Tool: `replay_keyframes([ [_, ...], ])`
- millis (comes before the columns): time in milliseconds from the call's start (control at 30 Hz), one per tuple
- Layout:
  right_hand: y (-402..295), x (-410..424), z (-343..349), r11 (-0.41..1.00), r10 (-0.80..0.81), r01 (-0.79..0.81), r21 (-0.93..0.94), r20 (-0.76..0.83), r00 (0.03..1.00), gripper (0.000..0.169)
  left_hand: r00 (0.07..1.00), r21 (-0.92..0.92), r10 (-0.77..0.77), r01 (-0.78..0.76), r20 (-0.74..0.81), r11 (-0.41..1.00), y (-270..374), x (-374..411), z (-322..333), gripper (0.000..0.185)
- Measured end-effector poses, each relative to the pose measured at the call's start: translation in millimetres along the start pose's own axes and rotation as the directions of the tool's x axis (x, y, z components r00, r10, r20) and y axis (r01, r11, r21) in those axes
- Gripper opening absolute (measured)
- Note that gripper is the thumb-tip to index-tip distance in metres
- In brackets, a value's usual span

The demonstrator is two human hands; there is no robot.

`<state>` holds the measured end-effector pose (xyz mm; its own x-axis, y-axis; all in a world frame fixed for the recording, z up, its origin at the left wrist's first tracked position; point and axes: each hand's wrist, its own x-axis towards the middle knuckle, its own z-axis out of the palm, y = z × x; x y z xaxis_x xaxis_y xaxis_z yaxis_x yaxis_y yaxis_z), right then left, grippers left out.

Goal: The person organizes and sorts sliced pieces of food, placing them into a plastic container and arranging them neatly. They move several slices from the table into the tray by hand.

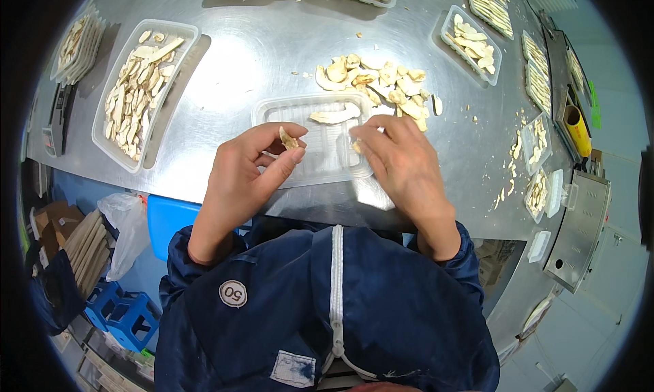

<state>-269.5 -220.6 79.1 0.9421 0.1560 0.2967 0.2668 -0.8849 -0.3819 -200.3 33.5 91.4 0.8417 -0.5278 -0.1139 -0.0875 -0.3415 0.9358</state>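
Observation:
My left hand (250,162) pinches a small brown-edged mushroom slice (288,138) between thumb and fingers, over the left side of a clear plastic tray (311,176). Inside that tray lies one long pale mushroom slice (335,114). My right hand (401,159) is above the tray's right edge, its fingers curled in. A small yellowish mushroom piece (356,147) shows between its thumb and fingertips, mostly hidden by them. Just beyond the tray, a heap of cream mushroom slices (388,80) rests on the steel table (245,39), partly behind my right hand.
To the left stands a large plastic tray (171,98) of slices, beside stacked trays (84,49) on a scale (57,121). A smaller filled tray (470,44) sits at the upper right. Further right are more trays (536,131), a yellow roll (577,131) and a metal box (580,228).

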Motion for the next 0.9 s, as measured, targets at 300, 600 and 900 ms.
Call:
replay_keyframes([
  [300,0,-3,4,0.998,0.047,-0.047,-0.042,-0.004,0.999,0.012,0.945,0.410,0.300,-0.327,0.129,0.852,5,5,17,0.027],
  [600,-4,-4,6,0.987,0.117,-0.120,-0.104,-0.036,0.993,0.011,0.904,0.600,0.294,-0.426,0.311,0.677,15,17,38,0.025],
  [900,7,-10,1,0.987,0.146,-0.152,-0.046,-0.110,0.983,0.016,0.885,0.459,0.362,-0.462,0.293,0.759,9,29,46,0.030],
])
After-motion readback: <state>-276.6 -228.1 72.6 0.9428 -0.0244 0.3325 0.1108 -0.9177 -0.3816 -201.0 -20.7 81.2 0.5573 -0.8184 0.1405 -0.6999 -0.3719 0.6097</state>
